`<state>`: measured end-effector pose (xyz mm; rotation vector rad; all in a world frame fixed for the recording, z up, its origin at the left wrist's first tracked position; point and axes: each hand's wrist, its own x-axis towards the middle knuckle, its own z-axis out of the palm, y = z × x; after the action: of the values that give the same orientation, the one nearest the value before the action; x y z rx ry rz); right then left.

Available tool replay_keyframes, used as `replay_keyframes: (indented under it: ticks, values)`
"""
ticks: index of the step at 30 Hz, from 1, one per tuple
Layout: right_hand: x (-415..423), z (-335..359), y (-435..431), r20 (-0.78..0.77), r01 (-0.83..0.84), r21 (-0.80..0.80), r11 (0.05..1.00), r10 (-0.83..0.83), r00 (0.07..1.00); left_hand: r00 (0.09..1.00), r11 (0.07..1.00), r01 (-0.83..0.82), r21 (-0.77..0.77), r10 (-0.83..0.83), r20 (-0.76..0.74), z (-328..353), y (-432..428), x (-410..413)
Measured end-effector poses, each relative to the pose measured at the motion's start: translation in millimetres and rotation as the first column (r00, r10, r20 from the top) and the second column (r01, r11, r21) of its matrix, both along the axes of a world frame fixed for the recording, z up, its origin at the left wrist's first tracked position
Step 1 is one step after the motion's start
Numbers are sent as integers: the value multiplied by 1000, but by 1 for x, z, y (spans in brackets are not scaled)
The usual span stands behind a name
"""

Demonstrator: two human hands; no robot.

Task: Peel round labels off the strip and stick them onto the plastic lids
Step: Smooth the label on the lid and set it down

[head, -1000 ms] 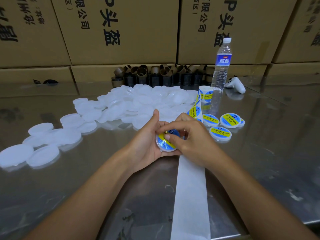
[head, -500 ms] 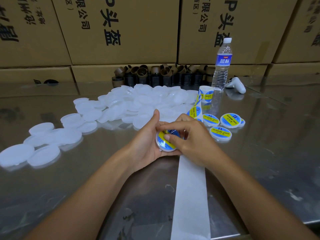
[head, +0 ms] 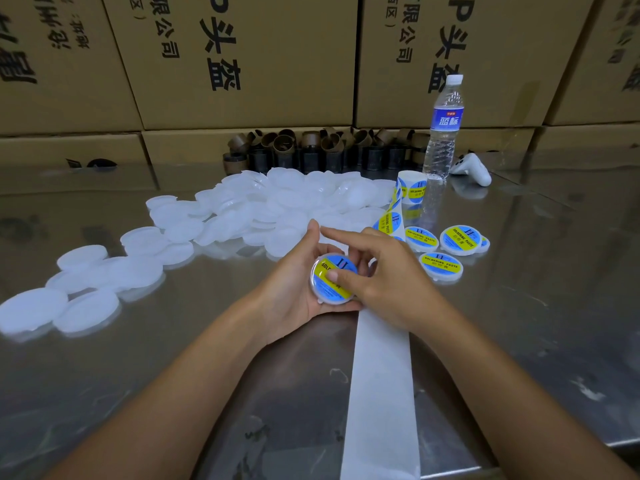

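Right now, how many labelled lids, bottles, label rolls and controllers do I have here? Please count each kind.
Labelled lids: 5, one in the left hand, one half hidden
Water bottle: 1
Label roll: 1
White controller: 1
Total: 8

The table [head: 173,375] is bare polished metal, glossy and mirror-like with fine scuffs. Left of the water bottle [head: 443,140], itself clear glossy plastic, the heaped lids [head: 277,202] are frosted translucent white plastic. The label [head: 343,265] on the held lid [head: 329,299] looks slick and shiny, the backing strip [head: 379,393] is smooth matt white paper, and the boxes [head: 259,64] behind the water bottle are matt brown cardboard.
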<state>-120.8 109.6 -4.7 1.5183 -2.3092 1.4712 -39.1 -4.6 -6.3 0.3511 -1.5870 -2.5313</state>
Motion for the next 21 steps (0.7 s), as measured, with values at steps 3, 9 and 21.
replay_keyframes:
  ticks: [3, 9, 21]
  values:
    - [-1, -1, -1, 10, 47, -36, 998, -47, 999, 1000, 1000, -22, 13, 22, -8, 0, -1, 0]
    - [-2, 1, -2, 41, 53, -54, 997, -51, 998, 999, 999, -33, 14, 34, -32, 1, -2, 0]
    - [-4, 2, -2, 76, 77, -101, 992, -70, 995, 992, 970, -78, -230, 54, -111, -5, -3, 2]
